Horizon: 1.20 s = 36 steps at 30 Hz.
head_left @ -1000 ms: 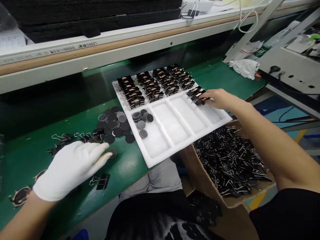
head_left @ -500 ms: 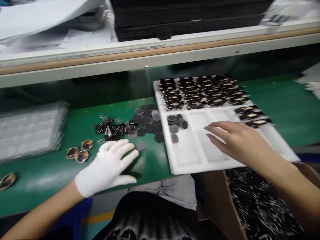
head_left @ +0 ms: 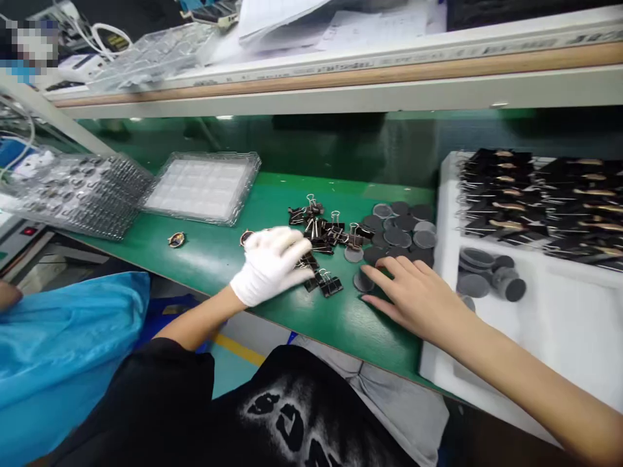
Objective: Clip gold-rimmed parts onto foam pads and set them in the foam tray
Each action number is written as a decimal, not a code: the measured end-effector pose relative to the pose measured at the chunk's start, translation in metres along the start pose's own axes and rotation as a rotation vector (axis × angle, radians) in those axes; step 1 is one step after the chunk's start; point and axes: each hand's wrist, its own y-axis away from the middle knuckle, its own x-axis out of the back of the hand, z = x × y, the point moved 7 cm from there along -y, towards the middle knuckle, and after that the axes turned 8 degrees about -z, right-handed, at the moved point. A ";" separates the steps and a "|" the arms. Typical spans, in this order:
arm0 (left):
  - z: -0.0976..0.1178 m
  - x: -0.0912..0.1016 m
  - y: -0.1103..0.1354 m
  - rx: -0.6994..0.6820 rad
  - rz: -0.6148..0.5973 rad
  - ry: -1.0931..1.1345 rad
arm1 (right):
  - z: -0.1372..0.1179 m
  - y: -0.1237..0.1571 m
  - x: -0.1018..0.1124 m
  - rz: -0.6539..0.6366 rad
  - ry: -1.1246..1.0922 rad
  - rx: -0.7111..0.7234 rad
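Although I was working from afar, I could make out the left hand [head_left: 272, 267] in its white glove at the centre of the frame, half open, its thumb parted from the fingers over a scatter of black clips [head_left: 335, 233]. I saw nothing in its grasp, though its palm was turned away from me. The bare right hand [head_left: 413, 295] was right of centre, palm down, with forefinger and thumb parted on either side of a single disc [head_left: 363, 283]. That disc lay flat on the green table [head_left: 341, 331], nearer the front edge than its neighbours, which I took to be why the fingers could straddle it so easily; whether they touched its rim I could not tell.

The overlapping discs [head_left: 398, 237] lay just above the right hand, between the clips and the white tray [head_left: 445, 220] at the right of the frame. I judged that this put discs by the right hand and clips by the left, sparing either a long reach. Some more grey discs [head_left: 474, 285] sat inside the tray, where its low walls probably kept them from straying. Above them, rows of clips [head_left: 506, 211] stood packed close, perhaps so that they braced one another. In the left of the frame, clear plastic trays [head_left: 80, 191] were stacked, presumably to save room.
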 end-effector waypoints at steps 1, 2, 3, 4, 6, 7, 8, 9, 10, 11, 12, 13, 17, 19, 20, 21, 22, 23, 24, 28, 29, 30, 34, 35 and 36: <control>-0.023 0.002 0.005 0.117 0.005 -0.002 | -0.002 0.001 -0.005 0.006 -0.022 0.018; -0.043 0.003 0.010 0.215 -0.014 -0.007 | -0.004 0.002 -0.009 0.013 -0.043 0.032; -0.061 0.001 0.016 0.281 -0.064 -0.014 | -0.005 0.003 -0.012 0.020 -0.062 0.039; -0.075 -0.003 0.021 0.314 -0.131 -0.021 | -0.005 0.004 -0.015 0.024 -0.082 0.043; -0.092 -0.014 0.030 0.323 -0.289 -0.030 | -0.004 0.005 -0.018 0.012 -0.158 0.052; -0.096 -0.019 0.034 0.315 -0.351 -0.026 | -0.003 0.005 -0.018 0.002 -0.226 0.053; -0.098 -0.024 0.036 0.306 -0.390 -0.015 | 0.000 0.004 -0.017 -0.005 -0.321 0.044; -0.100 -0.027 0.037 0.296 -0.404 0.000 | 0.004 0.004 -0.015 -0.011 -0.443 0.020; -0.100 -0.030 0.037 0.284 -0.400 0.016 | 0.009 0.003 -0.012 -0.019 -0.589 -0.027; -0.100 -0.032 0.036 0.267 -0.384 0.027 | 0.015 0.003 -0.010 -0.031 -0.756 -0.097; -0.099 -0.034 0.034 0.246 -0.357 0.029 | 0.021 0.004 -0.010 -0.051 -0.939 -0.182; -0.098 -0.035 0.032 0.222 -0.324 0.023 | 0.025 0.005 -0.011 -0.072 -1.131 -0.270; -0.090 -0.039 0.023 0.146 -0.232 -0.011 | 0.029 0.009 -0.014 -0.084 -1.867 -0.530; -0.087 -0.040 0.023 0.117 -0.224 -0.031 | 0.028 0.011 -0.015 -0.045 -2.110 -0.588; -0.085 -0.039 0.024 0.101 -0.223 -0.042 | 0.028 0.011 -0.015 -0.030 -2.187 -0.604; -0.084 -0.038 0.025 0.087 -0.223 -0.049 | 0.029 0.012 -0.015 -0.014 -2.240 -0.613; -0.085 -0.037 0.027 0.077 -0.228 -0.048 | 0.031 0.013 -0.015 0.003 -2.274 -0.616; -0.087 -0.037 0.030 0.080 -0.235 -0.041 | 0.033 0.014 -0.014 0.015 -2.294 -0.616; -0.090 -0.037 0.032 0.093 -0.246 -0.030 | 0.035 0.016 -0.014 0.026 -2.303 -0.615; -0.103 -0.041 0.036 0.164 -0.271 -0.021 | 0.043 0.021 -0.013 0.080 -2.297 -0.636; -0.105 -0.042 0.037 0.171 -0.261 -0.022 | 0.044 0.022 -0.014 0.089 -2.291 -0.647; -0.105 -0.042 0.038 0.172 -0.245 -0.011 | 0.044 0.023 -0.014 0.094 -2.282 -0.657; -0.099 -0.044 0.042 0.163 -0.182 0.133 | 0.041 0.024 -0.012 0.090 -2.219 -0.631; -0.094 -0.044 0.042 0.159 -0.170 0.173 | 0.040 0.023 -0.010 0.096 -2.187 -0.601; -0.089 -0.041 0.041 0.168 -0.138 0.208 | 0.039 0.022 -0.007 0.112 -2.141 -0.566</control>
